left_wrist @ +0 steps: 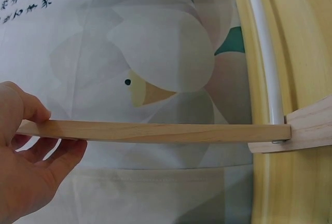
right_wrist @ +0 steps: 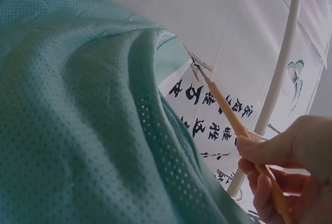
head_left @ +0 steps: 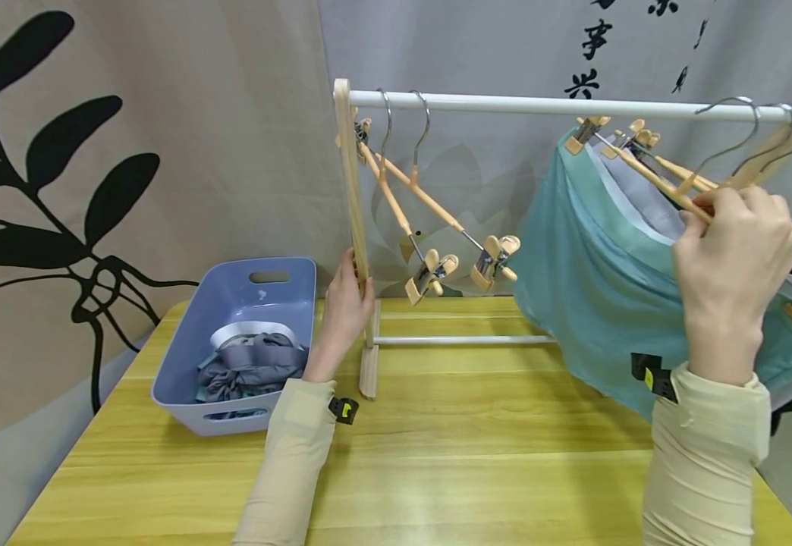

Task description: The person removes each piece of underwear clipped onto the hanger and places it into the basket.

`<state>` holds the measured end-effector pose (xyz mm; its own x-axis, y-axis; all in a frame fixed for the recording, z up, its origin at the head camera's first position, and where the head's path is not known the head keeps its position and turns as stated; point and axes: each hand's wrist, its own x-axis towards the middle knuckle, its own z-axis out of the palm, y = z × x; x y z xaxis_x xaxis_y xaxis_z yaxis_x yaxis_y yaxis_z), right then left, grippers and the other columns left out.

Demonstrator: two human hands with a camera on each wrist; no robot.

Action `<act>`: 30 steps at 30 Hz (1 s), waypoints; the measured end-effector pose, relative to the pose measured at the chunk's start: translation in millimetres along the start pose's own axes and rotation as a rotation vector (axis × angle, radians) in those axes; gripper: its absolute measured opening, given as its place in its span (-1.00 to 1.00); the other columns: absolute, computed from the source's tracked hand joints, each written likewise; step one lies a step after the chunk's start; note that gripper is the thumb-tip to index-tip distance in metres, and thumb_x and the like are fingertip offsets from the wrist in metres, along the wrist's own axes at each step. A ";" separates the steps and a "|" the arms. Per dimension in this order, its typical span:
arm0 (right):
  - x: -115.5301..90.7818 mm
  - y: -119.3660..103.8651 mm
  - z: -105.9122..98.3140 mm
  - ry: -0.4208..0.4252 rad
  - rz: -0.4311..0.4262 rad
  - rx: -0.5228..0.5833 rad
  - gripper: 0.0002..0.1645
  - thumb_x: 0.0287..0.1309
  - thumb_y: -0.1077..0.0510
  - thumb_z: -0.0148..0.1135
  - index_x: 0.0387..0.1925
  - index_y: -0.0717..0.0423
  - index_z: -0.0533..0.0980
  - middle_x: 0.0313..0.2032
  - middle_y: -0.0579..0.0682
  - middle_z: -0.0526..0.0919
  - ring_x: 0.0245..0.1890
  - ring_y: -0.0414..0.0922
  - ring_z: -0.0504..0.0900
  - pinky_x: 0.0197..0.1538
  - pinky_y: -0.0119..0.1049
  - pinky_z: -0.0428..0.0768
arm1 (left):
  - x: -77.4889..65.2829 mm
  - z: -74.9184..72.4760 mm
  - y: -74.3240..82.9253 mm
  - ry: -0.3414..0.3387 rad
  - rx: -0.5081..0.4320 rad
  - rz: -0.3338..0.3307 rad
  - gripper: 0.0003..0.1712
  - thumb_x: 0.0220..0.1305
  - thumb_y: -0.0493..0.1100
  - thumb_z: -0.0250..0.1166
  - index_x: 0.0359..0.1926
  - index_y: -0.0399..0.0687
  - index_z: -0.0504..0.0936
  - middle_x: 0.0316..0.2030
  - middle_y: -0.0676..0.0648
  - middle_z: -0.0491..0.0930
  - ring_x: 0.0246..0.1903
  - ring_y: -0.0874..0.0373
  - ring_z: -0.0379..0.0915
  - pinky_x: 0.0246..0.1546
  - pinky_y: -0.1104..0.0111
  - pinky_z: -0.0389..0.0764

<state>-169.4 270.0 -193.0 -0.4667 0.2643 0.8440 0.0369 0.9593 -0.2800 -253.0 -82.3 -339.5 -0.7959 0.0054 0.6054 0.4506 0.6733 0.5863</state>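
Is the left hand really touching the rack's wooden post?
Touching. The left wrist view shows the left hand gripping the post, thumb on one side, fingers on the other.

Head view is bright, evenly lit; soft shadows fall on backdrop (head_left: pixel 464 45), pale sheen on table (head_left: pixel 478 485). Wrist views are dimmer; white rail (right_wrist: pixel 283 53) bows toward frame edge.

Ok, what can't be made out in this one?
Bottom of the basket, head view: under the clothes.
Right end of the lower bar, head view: behind the teal cloth.
Lower part of the right post, head view: behind the right hand and teal cloth.
Right side of the teal cloth, head view: cut off by the right edge.
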 end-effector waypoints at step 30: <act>-21.2 -10.6 12.0 0.051 -0.230 0.151 -0.79 0.15 0.26 0.11 -0.33 0.39 0.57 -0.41 0.32 0.53 -0.32 0.26 0.41 -0.35 0.20 0.34 | 0.7 -0.4 0.0 -0.009 -0.004 -0.017 -0.43 0.24 -0.32 0.08 0.25 -0.37 0.14 -0.08 -0.34 0.48 -0.17 -0.19 0.53 -0.22 0.10 0.59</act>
<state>-170.5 253.1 -213.4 -0.4023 0.0495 0.9142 -0.1990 0.9699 -0.1401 -253.3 -82.6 -338.9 -0.8071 0.0009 0.5904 0.4388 0.6700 0.5988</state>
